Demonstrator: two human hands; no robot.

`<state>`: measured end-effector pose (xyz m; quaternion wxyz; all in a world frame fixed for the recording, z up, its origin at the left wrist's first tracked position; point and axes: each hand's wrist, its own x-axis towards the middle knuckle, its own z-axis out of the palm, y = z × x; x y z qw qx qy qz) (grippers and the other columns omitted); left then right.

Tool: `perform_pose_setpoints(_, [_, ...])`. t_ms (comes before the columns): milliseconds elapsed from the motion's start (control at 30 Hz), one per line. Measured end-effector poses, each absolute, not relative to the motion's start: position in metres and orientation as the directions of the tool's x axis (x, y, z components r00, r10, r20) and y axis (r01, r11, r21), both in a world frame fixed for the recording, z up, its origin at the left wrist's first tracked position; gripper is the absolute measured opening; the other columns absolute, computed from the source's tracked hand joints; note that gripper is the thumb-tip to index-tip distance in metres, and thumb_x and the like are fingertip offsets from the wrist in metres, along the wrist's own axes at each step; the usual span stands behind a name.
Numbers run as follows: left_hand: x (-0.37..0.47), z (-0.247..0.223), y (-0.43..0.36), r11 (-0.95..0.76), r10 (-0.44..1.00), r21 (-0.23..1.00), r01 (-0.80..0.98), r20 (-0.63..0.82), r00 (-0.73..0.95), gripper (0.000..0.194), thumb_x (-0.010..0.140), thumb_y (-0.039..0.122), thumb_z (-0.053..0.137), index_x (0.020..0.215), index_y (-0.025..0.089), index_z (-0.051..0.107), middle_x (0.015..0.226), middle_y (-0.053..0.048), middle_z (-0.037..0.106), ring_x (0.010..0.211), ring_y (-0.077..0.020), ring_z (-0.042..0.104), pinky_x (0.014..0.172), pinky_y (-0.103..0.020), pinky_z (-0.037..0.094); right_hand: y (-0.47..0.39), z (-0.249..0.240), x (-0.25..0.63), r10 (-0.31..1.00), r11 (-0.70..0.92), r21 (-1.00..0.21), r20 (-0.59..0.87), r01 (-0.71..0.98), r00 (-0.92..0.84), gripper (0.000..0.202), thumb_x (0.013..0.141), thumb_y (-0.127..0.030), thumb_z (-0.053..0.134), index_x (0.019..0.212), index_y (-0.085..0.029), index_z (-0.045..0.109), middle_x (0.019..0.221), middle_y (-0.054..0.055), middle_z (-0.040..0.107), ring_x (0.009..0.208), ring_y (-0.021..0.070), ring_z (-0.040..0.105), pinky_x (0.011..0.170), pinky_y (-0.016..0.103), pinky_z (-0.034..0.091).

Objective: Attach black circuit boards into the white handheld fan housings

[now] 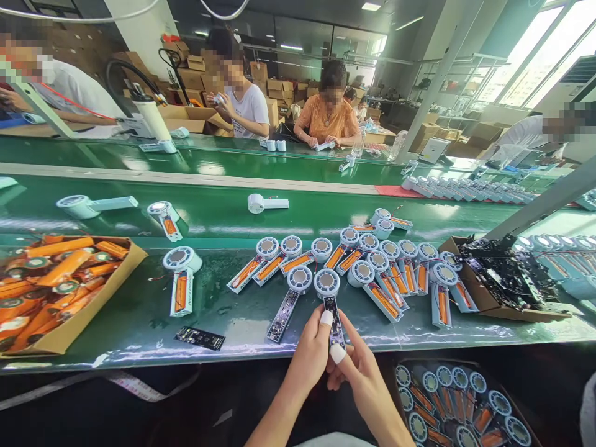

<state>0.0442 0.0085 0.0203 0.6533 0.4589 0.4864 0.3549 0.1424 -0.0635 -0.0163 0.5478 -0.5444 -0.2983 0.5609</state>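
Observation:
Both of my hands grip one handheld fan body (326, 283), a round pale-blue head with a black circuit board (333, 313) lying in its handle. My left hand (313, 344) wraps the handle from the left, its thumb in a white finger cover on the board. Lower down, my right hand (356, 366) closes round the handle's end, its white-covered thumb pressing near the board's bottom. Just left lies another fan body (299, 279) with a board in its handle. A loose circuit board (200, 338) rests on the bench farther left.
A carton of orange-wrapped batteries (100, 298) stands at left, a carton of black circuit boards (500, 279) at right. Several fan bodies with orange batteries (372, 273) lie between. Below the edge is a box of fans (459, 403). Across the green conveyor (209, 186) several people work.

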Motion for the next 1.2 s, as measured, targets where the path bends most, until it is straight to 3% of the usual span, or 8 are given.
perform_pose_setpoints(67, [0.032,0.019,0.014,0.233,0.915,0.970,0.076,-0.244,0.320,0.024,0.087,0.036,0.063,0.103,0.021,0.074,0.068,-0.002,0.070,0.061,-0.0193,0.061,0.061,-0.030,0.049,-0.058,-0.013,0.153,0.941,-0.273,-0.948,-0.299,-0.163,0.161,0.086,0.093,-0.062,0.057,0.161,-0.022,0.024,0.072,-0.002,0.061,0.053,0.0142,0.058,0.054,0.028,0.050])
perform_pose_setpoints(133, [0.017,0.014,0.017,-0.036,0.962,0.971,0.237,-0.031,0.273,0.024,0.091,0.034,0.058,0.104,0.020,0.073,0.080,-0.005,0.074,0.067,-0.0212,0.064,0.071,-0.035,0.053,-0.055,-0.009,0.165,0.954,-0.283,-0.949,-0.265,0.137,0.139,0.073,0.098,-0.055,0.049,0.161,-0.023,0.026,0.069,-0.002,0.060,0.054,0.0158,0.057,0.055,0.029,0.049])
perform_pose_setpoints(233, [-0.006,-0.005,0.020,-0.433,0.878,0.703,0.564,0.472,0.085,0.028,0.097,0.030,0.053,0.115,0.017,0.069,0.113,-0.014,0.072,0.104,-0.0296,0.067,0.094,-0.046,0.053,-0.054,-0.008,0.180,0.984,-0.177,-0.706,-0.104,0.685,0.147,0.056,0.101,-0.044,0.045,0.152,-0.021,0.045,0.061,-0.001,0.057,0.058,0.0215,0.059,0.058,0.031,0.047])
perform_pose_setpoints(300, [-0.018,-0.023,0.021,-0.497,0.809,0.538,0.680,0.570,0.140,0.031,0.098,0.025,0.052,0.126,0.017,0.062,0.127,-0.017,0.067,0.118,-0.0319,0.063,0.099,-0.048,0.052,-0.054,-0.012,0.185,0.991,-0.067,-0.518,0.061,0.852,0.115,0.051,0.100,-0.041,0.046,0.147,-0.020,0.050,0.071,0.004,0.064,0.068,0.0255,0.065,0.064,0.035,0.050])
perform_pose_setpoints(433, [-0.028,-0.055,0.019,-0.614,0.738,0.411,0.673,0.602,0.305,0.040,0.099,0.014,0.051,0.138,0.019,0.053,0.133,-0.015,0.066,0.119,-0.0267,0.066,0.100,-0.042,0.055,-0.050,-0.028,0.184,0.938,0.156,-0.374,0.347,0.914,-0.017,0.050,0.102,-0.036,0.048,0.149,-0.023,0.043,0.110,0.012,0.067,0.094,0.0276,0.065,0.081,0.040,0.053])
perform_pose_setpoints(667, [-0.027,-0.064,0.022,-0.636,0.683,0.367,0.679,0.677,0.274,0.041,0.096,0.008,0.059,0.135,0.017,0.057,0.130,-0.015,0.070,0.115,-0.0265,0.069,0.097,-0.041,0.058,-0.040,-0.052,0.181,0.842,0.240,-0.288,0.537,0.927,-0.051,0.045,0.099,-0.026,0.051,0.143,-0.020,0.048,0.099,0.009,0.066,0.084,0.0246,0.060,0.076,0.039,0.049])
perform_pose_setpoints(1000, [-0.032,-0.066,0.019,-0.650,0.666,0.331,0.683,0.681,0.304,0.050,0.095,0.007,0.058,0.143,0.020,0.052,0.132,-0.014,0.068,0.118,-0.0257,0.068,0.099,-0.041,0.057,-0.041,-0.049,0.179,0.842,0.230,-0.292,0.537,0.928,-0.040,0.043,0.096,-0.024,0.053,0.139,-0.019,0.052,0.099,0.009,0.066,0.084,0.0245,0.059,0.077,0.039,0.048])
perform_pose_setpoints(1200, [-0.031,-0.050,0.021,-0.608,0.756,0.418,0.675,0.565,0.331,0.054,0.099,0.023,0.054,0.152,0.021,0.040,0.129,-0.014,0.068,0.116,-0.0275,0.067,0.095,-0.042,0.059,-0.040,-0.047,0.178,0.878,0.179,-0.311,0.479,0.933,-0.009,0.058,0.098,-0.036,0.054,0.151,-0.019,0.040,0.105,0.010,0.065,0.091,0.0275,0.061,0.083,0.044,0.050])
